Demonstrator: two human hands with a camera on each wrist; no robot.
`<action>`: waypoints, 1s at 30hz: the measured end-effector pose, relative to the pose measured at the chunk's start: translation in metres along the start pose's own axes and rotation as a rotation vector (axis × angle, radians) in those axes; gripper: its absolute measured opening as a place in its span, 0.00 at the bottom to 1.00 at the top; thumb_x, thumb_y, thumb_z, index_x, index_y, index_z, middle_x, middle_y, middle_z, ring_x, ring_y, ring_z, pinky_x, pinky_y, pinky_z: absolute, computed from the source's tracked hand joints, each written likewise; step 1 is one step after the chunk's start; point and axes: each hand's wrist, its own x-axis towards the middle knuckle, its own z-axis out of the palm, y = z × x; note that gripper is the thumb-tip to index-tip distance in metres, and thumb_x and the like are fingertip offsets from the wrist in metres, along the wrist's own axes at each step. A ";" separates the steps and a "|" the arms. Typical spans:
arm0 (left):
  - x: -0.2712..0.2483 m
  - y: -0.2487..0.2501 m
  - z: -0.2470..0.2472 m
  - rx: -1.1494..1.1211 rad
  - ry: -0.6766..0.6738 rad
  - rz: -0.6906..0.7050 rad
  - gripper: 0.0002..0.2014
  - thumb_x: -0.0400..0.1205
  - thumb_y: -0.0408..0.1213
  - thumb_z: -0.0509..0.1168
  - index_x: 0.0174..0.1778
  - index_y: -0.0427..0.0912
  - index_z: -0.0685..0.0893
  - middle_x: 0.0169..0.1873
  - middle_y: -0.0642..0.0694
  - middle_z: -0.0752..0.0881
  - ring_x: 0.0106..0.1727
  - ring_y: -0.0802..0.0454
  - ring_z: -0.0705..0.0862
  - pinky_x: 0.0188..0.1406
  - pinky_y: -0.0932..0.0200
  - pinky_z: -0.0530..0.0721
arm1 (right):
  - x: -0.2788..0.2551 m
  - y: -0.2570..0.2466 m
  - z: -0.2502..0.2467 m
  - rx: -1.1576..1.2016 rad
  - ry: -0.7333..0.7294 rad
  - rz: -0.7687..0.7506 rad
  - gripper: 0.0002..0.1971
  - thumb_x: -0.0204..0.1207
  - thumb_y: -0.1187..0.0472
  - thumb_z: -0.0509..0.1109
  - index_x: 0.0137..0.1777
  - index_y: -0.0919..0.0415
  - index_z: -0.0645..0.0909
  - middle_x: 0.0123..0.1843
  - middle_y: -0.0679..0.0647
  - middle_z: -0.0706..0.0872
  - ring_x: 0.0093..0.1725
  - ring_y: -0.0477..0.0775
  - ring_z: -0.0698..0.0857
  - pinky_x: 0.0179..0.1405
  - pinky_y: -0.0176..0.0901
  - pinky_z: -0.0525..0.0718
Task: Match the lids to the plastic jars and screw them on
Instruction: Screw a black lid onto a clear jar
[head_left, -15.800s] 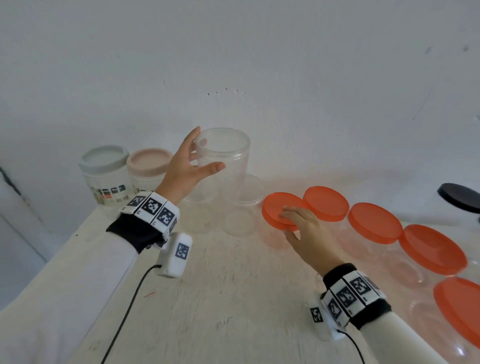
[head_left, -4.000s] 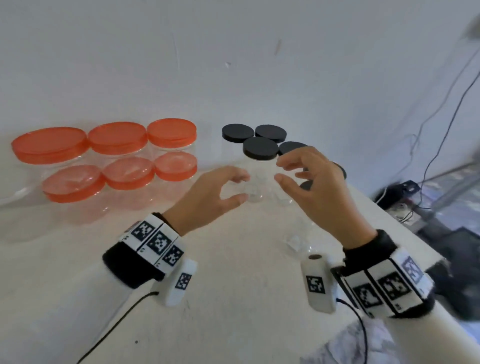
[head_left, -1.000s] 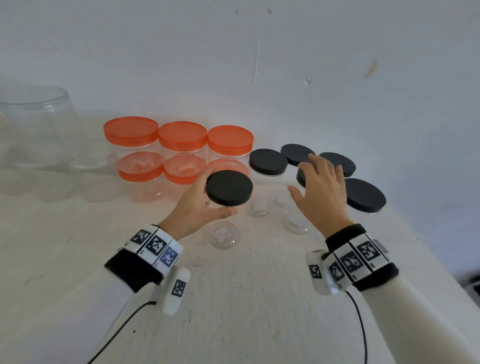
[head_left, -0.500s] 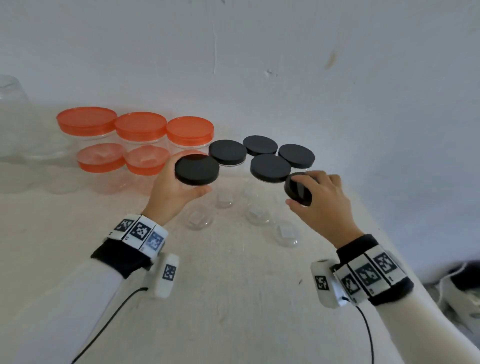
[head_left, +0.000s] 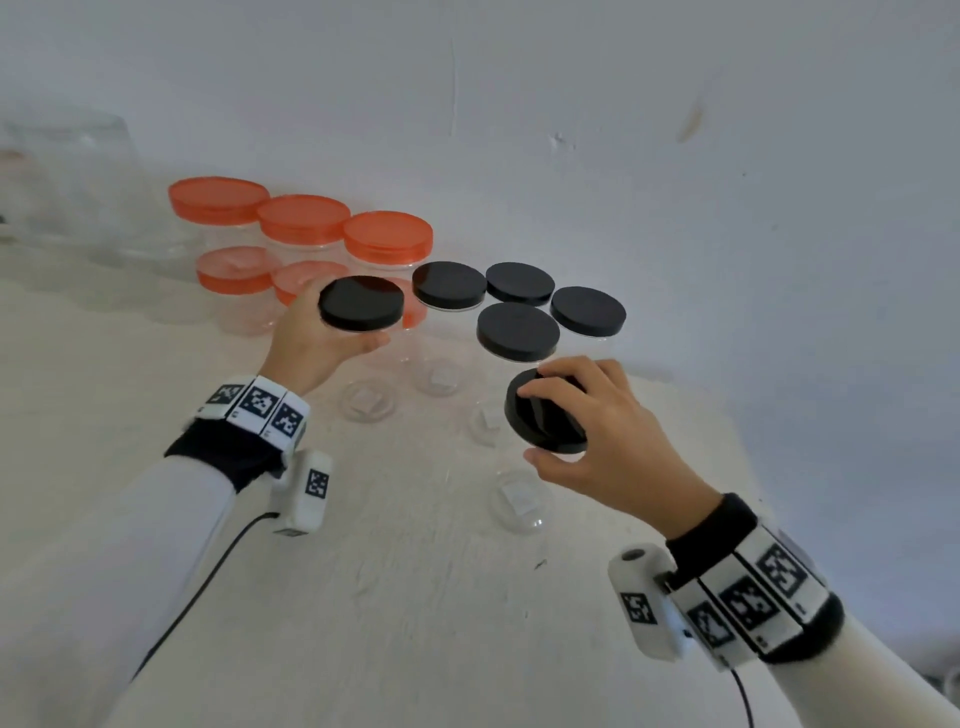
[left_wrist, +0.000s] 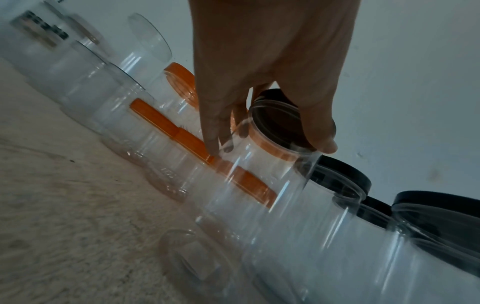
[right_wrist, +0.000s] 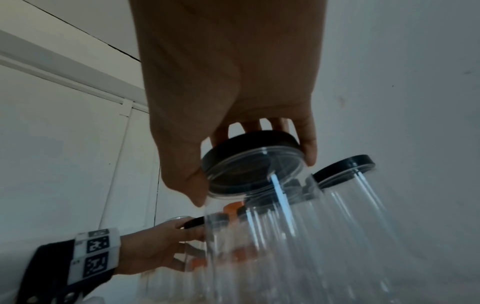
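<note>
My left hand (head_left: 332, 338) grips a clear jar just under its black lid (head_left: 361, 310), in front of the orange-lidded jars (head_left: 304, 218). The left wrist view shows my fingers and thumb curled round that jar's neck (left_wrist: 280, 131). My right hand (head_left: 545, 423) grips from above the black lid (head_left: 543, 410) of a second clear jar (head_left: 519, 501), which leans towards me. In the right wrist view its thumb and fingers clamp the lid's rim (right_wrist: 252, 162). Several more black-lidded jars (head_left: 518, 332) stand close together behind it.
The white table (head_left: 415, 597) ends near the wall on the right (head_left: 743, 467). Large clear jars (head_left: 67, 171) stand at the far left. The white wall runs close behind all the jars. A cable hangs from my left wrist camera (head_left: 304, 488).
My right hand has drawn its black-lidded jar nearer to me, away from the cluster, and tilted it. My left hand keeps hold of its jar in about the same place.
</note>
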 end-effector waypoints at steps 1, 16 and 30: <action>-0.001 0.000 -0.001 0.007 0.008 -0.008 0.34 0.65 0.36 0.81 0.66 0.47 0.73 0.57 0.52 0.79 0.58 0.53 0.78 0.57 0.57 0.75 | 0.000 0.004 0.000 -0.002 0.009 0.003 0.26 0.64 0.54 0.78 0.64 0.52 0.79 0.64 0.49 0.76 0.62 0.55 0.69 0.46 0.43 0.77; 0.010 -0.007 -0.004 0.028 -0.096 -0.056 0.33 0.69 0.33 0.78 0.64 0.50 0.66 0.60 0.50 0.75 0.61 0.54 0.75 0.51 0.70 0.72 | -0.008 0.094 -0.015 -0.099 0.211 0.398 0.25 0.71 0.57 0.76 0.67 0.61 0.78 0.67 0.58 0.76 0.69 0.62 0.68 0.57 0.58 0.79; 0.010 -0.008 -0.003 -0.007 -0.101 -0.016 0.38 0.67 0.31 0.79 0.70 0.40 0.67 0.58 0.51 0.75 0.53 0.63 0.75 0.37 0.87 0.70 | 0.064 0.023 0.009 0.039 0.080 0.123 0.30 0.73 0.51 0.74 0.73 0.60 0.71 0.75 0.52 0.70 0.74 0.52 0.67 0.67 0.38 0.67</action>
